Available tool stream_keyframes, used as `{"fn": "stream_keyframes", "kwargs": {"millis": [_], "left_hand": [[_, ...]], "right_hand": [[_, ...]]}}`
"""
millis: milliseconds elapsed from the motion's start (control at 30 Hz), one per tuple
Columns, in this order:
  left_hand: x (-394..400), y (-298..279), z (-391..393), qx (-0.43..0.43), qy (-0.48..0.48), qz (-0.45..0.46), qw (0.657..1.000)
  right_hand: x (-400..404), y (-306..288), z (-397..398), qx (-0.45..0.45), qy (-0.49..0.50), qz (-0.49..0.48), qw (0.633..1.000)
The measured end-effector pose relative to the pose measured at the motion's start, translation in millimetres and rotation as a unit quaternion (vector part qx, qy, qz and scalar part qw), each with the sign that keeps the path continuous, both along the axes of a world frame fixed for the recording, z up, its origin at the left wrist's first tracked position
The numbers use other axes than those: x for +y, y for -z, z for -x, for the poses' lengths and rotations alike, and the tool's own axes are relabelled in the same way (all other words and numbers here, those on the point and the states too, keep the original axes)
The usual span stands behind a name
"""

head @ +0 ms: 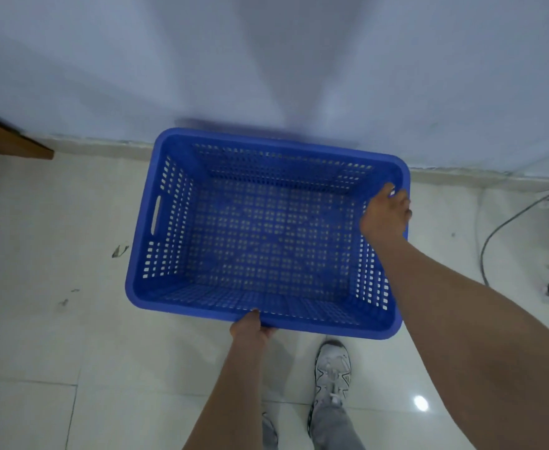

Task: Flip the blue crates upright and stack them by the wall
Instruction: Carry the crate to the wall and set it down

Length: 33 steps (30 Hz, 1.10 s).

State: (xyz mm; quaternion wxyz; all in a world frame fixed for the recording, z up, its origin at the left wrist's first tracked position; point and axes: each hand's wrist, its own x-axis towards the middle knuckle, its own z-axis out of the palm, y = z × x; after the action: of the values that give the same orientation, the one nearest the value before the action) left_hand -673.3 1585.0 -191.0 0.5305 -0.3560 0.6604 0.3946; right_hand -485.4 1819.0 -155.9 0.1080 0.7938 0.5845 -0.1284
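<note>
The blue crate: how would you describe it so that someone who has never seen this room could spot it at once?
Look to the pale wall and the strip where it meets the shiny tiled floor. Just in front of it is the blue crate, open side up, with perforated walls and base and a handle slot at one end. It is the only blue thing here, gripped by the left hand and the right hand.

Under me is a pale glossy tiled floor [81,358], meeting the wall along a low skirting across the middle of the frame. My grey-and-white shoe [333,368] stands on it at lower centre. A grey cable [506,222] loops over the tiles at the right edge. Small dark scuff marks [119,251] lie left of centre. Whether the blue crate [266,235] touches the tiles, I cannot tell.
</note>
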Motion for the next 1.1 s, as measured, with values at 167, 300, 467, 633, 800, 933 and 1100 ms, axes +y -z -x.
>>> {"fn": "stream_keyframes", "kwargs": {"millis": [167,300,467,633,800,933,1100], "left_hand": [[-2,5,-1,-0.002,-0.010,0.005,1.000],[-1,4,-5,0.006,-0.020,0.001,1.000],[5,7,-10,-0.002,-0.017,-0.017,1.000],[20,11,-16,0.011,-0.003,-0.034,0.999],[25,-4,-20,0.040,0.044,-0.030,0.998],[18,-12,-24,0.042,0.198,0.037,0.979],[14,-75,-16,0.182,0.635,0.079,0.746]], "right_hand": [[-41,24,-66,0.051,0.182,0.101,0.977],[-54,31,-75,0.103,0.165,0.198,0.961],[-43,30,-78,0.120,0.161,0.145,0.969],[-19,26,-84,0.152,0.149,0.132,0.968],[-16,25,-82,0.155,0.155,0.136,0.966],[-43,13,-74,0.162,0.166,0.137,0.963],[-90,-51,-60,0.108,0.033,0.159,0.981]]}}
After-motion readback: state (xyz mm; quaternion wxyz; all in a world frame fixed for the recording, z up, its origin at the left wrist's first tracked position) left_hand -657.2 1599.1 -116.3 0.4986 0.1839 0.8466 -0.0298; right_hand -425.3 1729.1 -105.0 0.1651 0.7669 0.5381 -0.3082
